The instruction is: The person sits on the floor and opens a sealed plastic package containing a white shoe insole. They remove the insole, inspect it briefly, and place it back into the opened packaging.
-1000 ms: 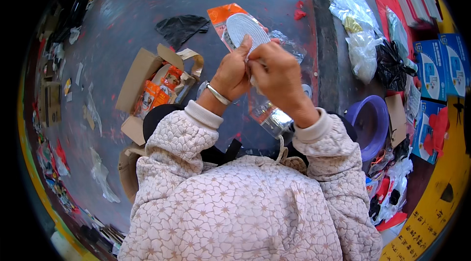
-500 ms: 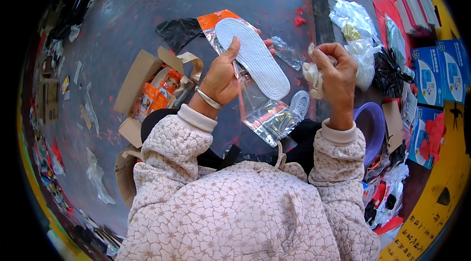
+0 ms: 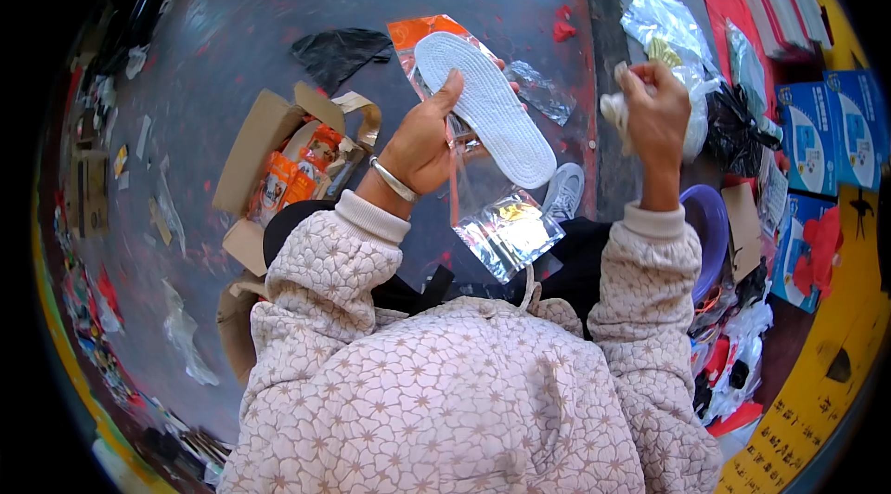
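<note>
A white woven insole point(image 3: 492, 114) is gripped in my left hand point(image 3: 422, 141), thumb across its face and fingertips showing past the far edge. Behind it, in the same grip, hangs a clear plastic packet with an orange top point(image 3: 413, 33) and a shiny lower end point(image 3: 509, 234). To the right, my right hand point(image 3: 657, 114) is closed on a crumpled cream-coloured wad point(image 3: 616, 112), paper or cloth, I cannot tell which. It is raised apart from the insole.
An open cardboard box point(image 3: 255, 155) with orange packets point(image 3: 295, 177) stands at the left. Farther off lies a black plastic bag point(image 3: 339, 56). On the right are plastic bags point(image 3: 668, 25), a purple basin point(image 3: 710, 234) and blue boxes point(image 3: 806, 137). A grey shoe point(image 3: 563, 191) shows below the insole.
My right hand has moved right with the wad, farther from the insole. The insole and packet have shifted slightly right and down in my left hand.
</note>
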Tool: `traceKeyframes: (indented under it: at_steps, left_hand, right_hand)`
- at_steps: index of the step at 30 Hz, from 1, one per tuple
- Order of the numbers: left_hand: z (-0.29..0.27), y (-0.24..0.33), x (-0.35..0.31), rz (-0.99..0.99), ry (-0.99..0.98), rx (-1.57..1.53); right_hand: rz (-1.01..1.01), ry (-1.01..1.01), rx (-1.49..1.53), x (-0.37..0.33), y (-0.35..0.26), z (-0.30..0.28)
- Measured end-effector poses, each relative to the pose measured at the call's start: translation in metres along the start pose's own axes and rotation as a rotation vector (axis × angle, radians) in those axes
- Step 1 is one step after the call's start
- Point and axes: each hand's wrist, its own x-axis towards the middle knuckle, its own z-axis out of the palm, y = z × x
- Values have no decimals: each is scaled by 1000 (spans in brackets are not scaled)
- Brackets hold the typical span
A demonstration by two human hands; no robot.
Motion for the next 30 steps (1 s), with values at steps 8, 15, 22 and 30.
traceKeyframes:
  at_steps: [8, 15, 22, 30]
  left_hand:
    - [-4, 8, 0, 120, 10, -47]
    - [-3, 6, 4, 136, 111, -87]
    - [-2, 11, 6, 220, -13, -188]
    - [8, 18, -1, 279, -117, -213]
  right_hand:
    - [486, -842, 814, -39, -41, -8]
    - [98, -602, 615, -50, -50, 10]
    - [-903, 87, -279, -62, -64, 8]
    - [-992, 84, -270, -70, -65, 13]
